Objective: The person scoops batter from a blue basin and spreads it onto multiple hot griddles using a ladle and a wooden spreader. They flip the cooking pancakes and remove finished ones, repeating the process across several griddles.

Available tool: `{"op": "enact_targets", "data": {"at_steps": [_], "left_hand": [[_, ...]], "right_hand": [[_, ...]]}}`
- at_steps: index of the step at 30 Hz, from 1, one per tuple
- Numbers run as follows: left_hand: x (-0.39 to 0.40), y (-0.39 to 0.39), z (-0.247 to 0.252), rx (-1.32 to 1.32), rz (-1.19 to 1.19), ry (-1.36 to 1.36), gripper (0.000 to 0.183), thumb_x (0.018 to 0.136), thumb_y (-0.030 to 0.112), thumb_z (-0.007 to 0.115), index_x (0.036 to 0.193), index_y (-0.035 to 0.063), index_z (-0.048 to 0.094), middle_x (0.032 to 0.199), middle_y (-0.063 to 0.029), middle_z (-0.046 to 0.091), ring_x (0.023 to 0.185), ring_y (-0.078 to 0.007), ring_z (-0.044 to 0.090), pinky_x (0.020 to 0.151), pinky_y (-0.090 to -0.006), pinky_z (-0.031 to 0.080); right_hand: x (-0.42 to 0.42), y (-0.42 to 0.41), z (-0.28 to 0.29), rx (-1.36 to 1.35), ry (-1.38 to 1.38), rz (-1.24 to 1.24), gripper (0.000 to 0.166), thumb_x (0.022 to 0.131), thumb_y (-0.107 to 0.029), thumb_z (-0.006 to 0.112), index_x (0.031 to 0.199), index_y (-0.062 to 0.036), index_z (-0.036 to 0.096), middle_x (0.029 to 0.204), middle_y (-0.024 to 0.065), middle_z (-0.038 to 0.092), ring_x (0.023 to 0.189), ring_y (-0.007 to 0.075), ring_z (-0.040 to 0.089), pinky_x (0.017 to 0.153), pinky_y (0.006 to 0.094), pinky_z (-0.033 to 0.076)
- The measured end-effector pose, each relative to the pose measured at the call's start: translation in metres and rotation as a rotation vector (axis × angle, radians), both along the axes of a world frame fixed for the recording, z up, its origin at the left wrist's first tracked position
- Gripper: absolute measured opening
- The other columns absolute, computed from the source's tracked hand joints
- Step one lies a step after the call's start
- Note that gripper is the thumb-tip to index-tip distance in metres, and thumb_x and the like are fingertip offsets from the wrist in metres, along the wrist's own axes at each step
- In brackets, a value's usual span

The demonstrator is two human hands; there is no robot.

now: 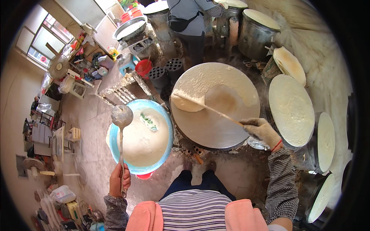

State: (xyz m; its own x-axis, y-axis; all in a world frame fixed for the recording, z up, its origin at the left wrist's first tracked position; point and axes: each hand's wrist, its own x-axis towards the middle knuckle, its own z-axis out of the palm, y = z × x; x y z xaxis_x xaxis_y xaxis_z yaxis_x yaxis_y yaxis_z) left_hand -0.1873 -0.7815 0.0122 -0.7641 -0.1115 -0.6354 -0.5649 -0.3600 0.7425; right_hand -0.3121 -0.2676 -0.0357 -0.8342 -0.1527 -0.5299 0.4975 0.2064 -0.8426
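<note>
My bare left hand (119,179) grips the handle of a metal ladle (122,115), whose bowl is raised over the far left rim of a blue basin (170,138). Pale batter (144,147) fills the basin, and a white object with green markings (148,121) lies on it. In a knit work glove, my right hand (261,130) holds a thin wooden stick (214,111) across a large round griddle (216,131). A thin layer of batter (199,78) covers the griddle's far part, with a thicker mass (188,104) beneath the stick at left. The near part shows bare metal.
Several more round griddles bearing pale sheets, one of them close by (292,112), curve along the right. A folded flatbread (289,65) rests behind it. Another person (188,23) stands at the far griddles. Honeycomb coal briquettes (158,75) and a batter-crusted wooden rack (124,89) stand behind the basin.
</note>
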Motion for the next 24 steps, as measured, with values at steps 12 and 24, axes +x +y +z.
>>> {"op": "enact_targets", "data": {"at_steps": [12, 24], "left_hand": [[0.009, 0.010, 0.000, -0.020, 0.074, -0.041, 0.031, 0.101, 0.037, 0.035, 0.094, 0.0102, 0.048, 0.060, 0.0032, 0.039, 0.040, -0.0051, 0.030, 0.032, -0.0185, 0.026], [0.022, 0.008, -0.004, -0.012, 0.062, -0.074, 0.031, 0.102, 0.037, 0.033, 0.095, 0.0099, 0.047, 0.060, 0.0034, 0.038, 0.040, -0.0050, 0.031, 0.032, -0.0186, 0.027]], "right_hand": [[-0.004, 0.015, 0.005, 0.028, 0.038, 0.093, 0.030, 0.087, -0.012, 0.065, 0.115, -0.0013, 0.064, 0.080, 0.0007, 0.063, 0.057, 0.0033, 0.047, 0.046, 0.0172, 0.035], [0.002, 0.000, 0.002, 0.112, 0.112, 0.210, 0.032, 0.087, -0.014, 0.063, 0.116, 0.0004, 0.063, 0.090, 0.0038, 0.065, 0.074, 0.0075, 0.056, 0.066, 0.0202, 0.047]]}}
